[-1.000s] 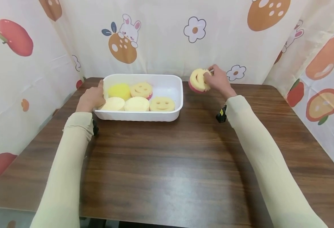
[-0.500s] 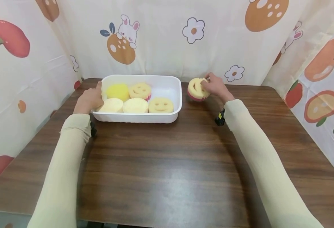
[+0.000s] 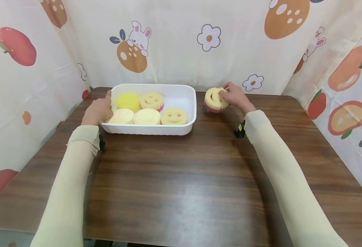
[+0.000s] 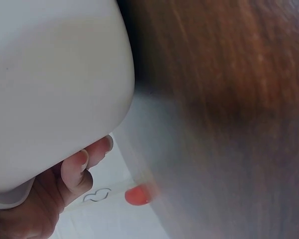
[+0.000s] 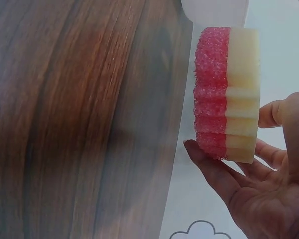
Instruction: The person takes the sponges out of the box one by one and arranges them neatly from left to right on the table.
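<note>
My left hand (image 3: pixel 98 109) grips the left end of a white plastic tray (image 3: pixel 147 129). In the left wrist view its curled fingers (image 4: pixel 75 167) lie under the tray's rim, against the outer wall. To the right of the tray, my right hand (image 3: pixel 236 96) pinches a round smiley-face sponge (image 3: pixel 213 99). This sponge is pale yellow foam with a pink scouring layer, and it hangs tilted above the table. Inside the tray lie a bright yellow round sponge (image 3: pixel 128 102), two smiley sponges (image 3: pixel 174 116) and two plain cream ones (image 3: pixel 147 117).
The brown wood-grain table (image 3: pixel 175 171) runs forward to its near edge. A cream curtain (image 3: pixel 171 41) printed with fruit and rabbits stands behind it, with printed cloth (image 3: pixel 353 79) along both sides. The tray's right rear part shows bare white floor.
My right hand has lowered the smiley sponge towards the table beside the tray. The left hand keeps its hold on the tray, and the head view has tilted slightly.
</note>
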The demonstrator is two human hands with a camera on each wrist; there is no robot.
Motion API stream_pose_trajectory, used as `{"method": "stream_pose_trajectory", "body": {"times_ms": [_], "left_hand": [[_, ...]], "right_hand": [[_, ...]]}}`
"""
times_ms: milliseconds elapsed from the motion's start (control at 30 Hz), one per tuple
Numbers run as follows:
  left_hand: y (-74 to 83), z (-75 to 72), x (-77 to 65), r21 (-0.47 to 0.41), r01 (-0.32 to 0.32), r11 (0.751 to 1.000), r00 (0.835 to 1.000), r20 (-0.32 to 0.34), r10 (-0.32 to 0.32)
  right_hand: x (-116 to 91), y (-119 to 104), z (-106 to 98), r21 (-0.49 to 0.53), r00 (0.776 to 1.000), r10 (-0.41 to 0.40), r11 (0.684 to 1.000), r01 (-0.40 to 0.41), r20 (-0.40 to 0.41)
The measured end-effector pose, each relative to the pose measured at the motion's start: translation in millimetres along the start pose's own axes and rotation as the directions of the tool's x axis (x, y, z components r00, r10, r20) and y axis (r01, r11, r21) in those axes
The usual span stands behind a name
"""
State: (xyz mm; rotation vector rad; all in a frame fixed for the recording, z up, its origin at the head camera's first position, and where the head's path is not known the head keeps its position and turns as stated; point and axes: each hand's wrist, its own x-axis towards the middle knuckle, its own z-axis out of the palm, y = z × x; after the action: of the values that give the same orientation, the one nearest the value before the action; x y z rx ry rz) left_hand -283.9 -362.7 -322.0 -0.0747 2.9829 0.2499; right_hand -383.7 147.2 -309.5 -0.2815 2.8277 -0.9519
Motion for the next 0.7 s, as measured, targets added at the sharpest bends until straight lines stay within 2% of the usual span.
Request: {"method": "stream_pose_trajectory", "body": {"times_ms": [333,500,700], "left_hand": [[-1.1,2.8,5.7,0.027,-0.029,0.999,0.999,-0.028,0.030],[-2.3,4.0,5.2,0.011,-0.019,1.000,1.000,-0.009,0.019],[-4.8,4.3,3.9,0.010,-0.016,1.000,0.999,-0.032,0.016]], "right_hand": [[-2.1,6.1,3.0,-0.011,0.999,0.007,1.000,-0.007,-0.033],[-2.5,5.1,5.5,-0.021,1.000,0.012,1.000,-0.012,-0.023],[0.6,2.7,6.3,0.000,1.000,0.020,1.000,-0.020,0.000]]}}
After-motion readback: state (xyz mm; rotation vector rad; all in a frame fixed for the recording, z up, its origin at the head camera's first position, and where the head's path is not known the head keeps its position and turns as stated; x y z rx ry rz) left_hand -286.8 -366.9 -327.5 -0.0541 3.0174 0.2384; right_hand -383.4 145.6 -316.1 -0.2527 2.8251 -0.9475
